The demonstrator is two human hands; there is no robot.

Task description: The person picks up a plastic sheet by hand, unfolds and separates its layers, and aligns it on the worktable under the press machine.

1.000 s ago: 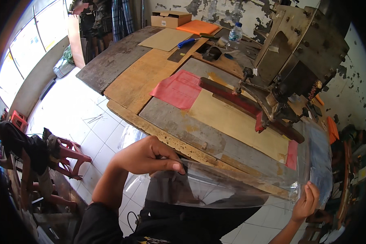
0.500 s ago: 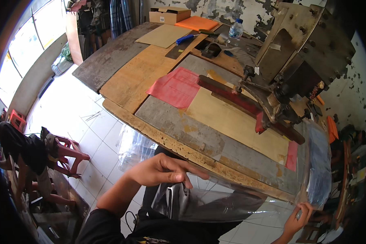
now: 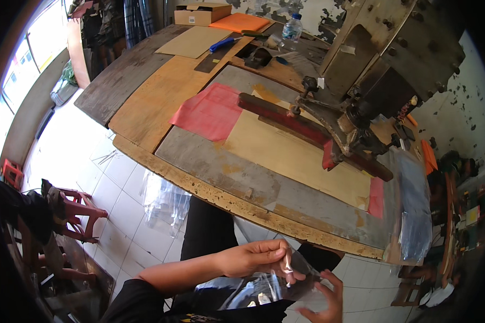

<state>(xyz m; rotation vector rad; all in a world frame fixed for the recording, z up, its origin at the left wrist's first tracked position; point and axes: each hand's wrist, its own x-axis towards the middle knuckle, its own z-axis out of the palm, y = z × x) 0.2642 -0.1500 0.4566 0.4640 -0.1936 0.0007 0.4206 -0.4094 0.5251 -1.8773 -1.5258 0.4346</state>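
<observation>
In my lap lies a clear plastic sheet (image 3: 242, 290), shiny and folded over itself. My left hand (image 3: 256, 259) pinches its upper edge between thumb and bent fingers. My right hand (image 3: 328, 297) is at the sheet's right end, its curved fingers and thumb spread apart around the film; whether the fingertips touch it I cannot tell. Beyond my hands stands a worktable with a grey plate (image 3: 199, 153). On it lie a yellowish board (image 3: 285, 159) and a red sheet (image 3: 209, 112). A rusty red press bar (image 3: 307, 129) rests across the board.
A pile of clear plastic sheets (image 3: 415, 210) hangs at the table's right edge. More clear plastic (image 3: 164, 202) sits below its left side. The heavy press (image 3: 382, 43) rises at the back right. Behind are a water bottle (image 3: 292, 28), blue-handled cutter (image 3: 221, 44) and cardboard box (image 3: 202, 14).
The plastic sheet, stretched along the table's front edge before, is now gathered in my lap. My right hand has come left and its fingers have spread; my left hand has moved down and right.
</observation>
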